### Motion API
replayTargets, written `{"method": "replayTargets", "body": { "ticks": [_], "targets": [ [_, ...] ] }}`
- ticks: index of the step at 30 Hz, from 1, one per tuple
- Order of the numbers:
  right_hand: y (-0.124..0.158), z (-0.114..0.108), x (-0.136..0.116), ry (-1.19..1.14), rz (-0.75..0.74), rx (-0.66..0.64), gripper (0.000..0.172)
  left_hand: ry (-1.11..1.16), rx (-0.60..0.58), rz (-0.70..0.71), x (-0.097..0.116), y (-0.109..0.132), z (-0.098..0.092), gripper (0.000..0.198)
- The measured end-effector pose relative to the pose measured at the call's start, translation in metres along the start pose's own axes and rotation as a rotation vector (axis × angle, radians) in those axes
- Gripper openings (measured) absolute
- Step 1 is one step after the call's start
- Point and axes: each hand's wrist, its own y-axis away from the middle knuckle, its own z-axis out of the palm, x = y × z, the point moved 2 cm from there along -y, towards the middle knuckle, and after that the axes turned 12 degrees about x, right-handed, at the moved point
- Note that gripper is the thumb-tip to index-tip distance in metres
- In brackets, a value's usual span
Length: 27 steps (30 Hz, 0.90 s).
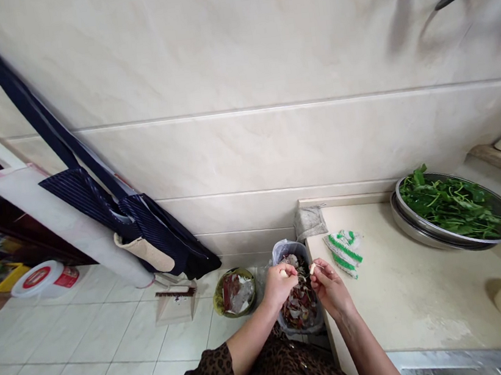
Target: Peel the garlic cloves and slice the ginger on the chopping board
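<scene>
Both hands are raised over a lined waste bin [306,327] that is filled with reddish-brown and pale skins and scraps. My left hand [280,285] is closed, with a small pale piece like a garlic clove [283,273] showing between the fingers. To its right, my right hand [329,288] pinches another small whitish piece, also like a garlic clove [312,269], at the fingertips. A gap separates the two hands. Fine details of both pieces are too small to make out.
On the counter [396,310] at right lie a green-and-white cloth [346,252], a grey cloth [309,223] and a metal bowl of leafy greens [456,203]. A second bin [234,293], a dustpan [176,308] and a hanging apron [150,231] are at left.
</scene>
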Motion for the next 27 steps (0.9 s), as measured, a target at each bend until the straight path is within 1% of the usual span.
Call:
{"method": "replayTargets", "body": {
  "ticks": [2, 5, 9, 12, 14, 19, 27],
  "targets": [
    [-0.003, -0.004, -0.001, -0.013, 0.012, 0.02, 0.038, -0.074, 0.004, 0.074, -0.005, -0.004, -0.001, 0.011],
    [-0.004, -0.005, -0.003, -0.019, 0.028, 0.01, 0.034, -0.136, 0.014, 0.124, -0.006, -0.005, -0.003, 0.01],
    [-0.003, -0.004, -0.004, -0.068, 0.096, -0.05, 0.031, -0.15, -0.017, 0.221, 0.005, -0.001, -0.004, 0.016],
    [-0.002, -0.003, -0.004, -0.047, 0.13, -0.106, 0.026, -0.061, -0.017, 0.268, 0.013, 0.003, -0.004, 0.014],
    [-0.001, -0.002, -0.004, -0.002, 0.09, -0.12, 0.026, -0.012, -0.016, 0.258, 0.016, 0.005, -0.003, 0.012],
    [0.004, 0.003, -0.008, 0.115, -0.078, -0.113, 0.023, 0.023, -0.037, 0.224, 0.024, 0.012, -0.001, 0.007],
    [0.007, 0.007, -0.012, 0.29, -0.191, -0.14, 0.02, 0.04, -0.077, 0.212, 0.029, 0.014, 0.0, 0.009]
  ]
}}
